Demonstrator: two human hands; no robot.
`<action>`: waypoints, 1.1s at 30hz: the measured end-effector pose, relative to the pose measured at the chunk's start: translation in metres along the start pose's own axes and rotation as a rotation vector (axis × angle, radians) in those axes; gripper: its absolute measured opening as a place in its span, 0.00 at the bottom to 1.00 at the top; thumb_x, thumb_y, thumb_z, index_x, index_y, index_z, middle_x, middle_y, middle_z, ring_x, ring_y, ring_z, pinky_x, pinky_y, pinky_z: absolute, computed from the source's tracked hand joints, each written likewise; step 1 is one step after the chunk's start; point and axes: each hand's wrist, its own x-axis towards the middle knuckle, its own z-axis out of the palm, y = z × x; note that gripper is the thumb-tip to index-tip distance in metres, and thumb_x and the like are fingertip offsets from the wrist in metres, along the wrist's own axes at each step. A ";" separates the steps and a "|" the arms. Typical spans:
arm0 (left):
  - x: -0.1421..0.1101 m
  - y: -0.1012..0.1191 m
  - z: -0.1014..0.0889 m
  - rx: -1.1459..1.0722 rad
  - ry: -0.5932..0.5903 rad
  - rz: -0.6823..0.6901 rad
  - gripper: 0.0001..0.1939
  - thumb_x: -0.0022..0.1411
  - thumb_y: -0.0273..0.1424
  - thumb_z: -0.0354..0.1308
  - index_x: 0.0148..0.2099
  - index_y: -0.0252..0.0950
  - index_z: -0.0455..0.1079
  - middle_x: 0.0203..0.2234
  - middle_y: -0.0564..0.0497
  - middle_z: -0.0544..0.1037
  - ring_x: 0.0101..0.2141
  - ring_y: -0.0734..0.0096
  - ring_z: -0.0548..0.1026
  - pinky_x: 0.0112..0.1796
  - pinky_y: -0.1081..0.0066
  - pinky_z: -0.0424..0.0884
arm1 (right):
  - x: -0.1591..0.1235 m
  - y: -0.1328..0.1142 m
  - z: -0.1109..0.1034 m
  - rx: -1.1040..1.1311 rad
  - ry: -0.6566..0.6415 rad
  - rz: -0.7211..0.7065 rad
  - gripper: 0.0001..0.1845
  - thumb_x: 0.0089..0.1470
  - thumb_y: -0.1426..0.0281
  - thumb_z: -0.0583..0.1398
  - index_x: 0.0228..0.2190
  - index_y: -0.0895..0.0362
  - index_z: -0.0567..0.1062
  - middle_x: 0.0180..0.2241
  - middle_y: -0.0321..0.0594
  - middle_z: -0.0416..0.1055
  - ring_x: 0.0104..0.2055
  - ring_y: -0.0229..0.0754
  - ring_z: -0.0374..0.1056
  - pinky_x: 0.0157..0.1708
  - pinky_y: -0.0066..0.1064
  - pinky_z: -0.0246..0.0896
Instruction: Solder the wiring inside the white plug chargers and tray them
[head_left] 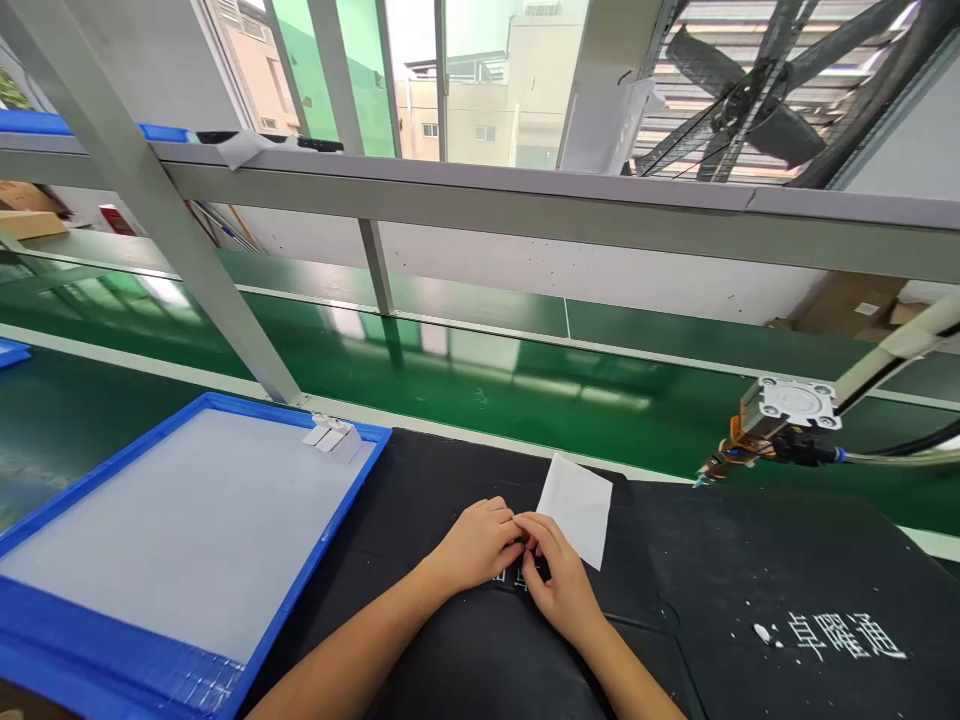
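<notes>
Close together over the black mat (450,470), my left hand (481,543) and my right hand (555,575) meet at the fingertips. Both sets of fingers are bent and pinched around a spot between them. Whatever they hold there is small and hidden by the fingers. A white sheet of paper (581,508) lies on the mat just behind my right hand, partly covered by it. White printed marks on the mat show beneath my hands.
A blue-rimmed tray (330,535) with a pale lining lies at left, with small white pieces (332,436) at its far corner. A nozzle device (787,415) on an arm hangs at right. White bits (763,633) lie near the white lettering. A metal post (202,270) rises behind the tray.
</notes>
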 end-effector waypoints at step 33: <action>0.000 -0.005 0.003 0.007 0.009 -0.029 0.07 0.59 0.34 0.63 0.33 0.36 0.74 0.27 0.52 0.77 0.33 0.68 0.71 0.34 0.68 0.64 | -0.006 0.002 -0.001 -0.094 -0.072 -0.036 0.33 0.57 0.82 0.52 0.61 0.48 0.59 0.50 0.45 0.71 0.49 0.46 0.70 0.47 0.42 0.74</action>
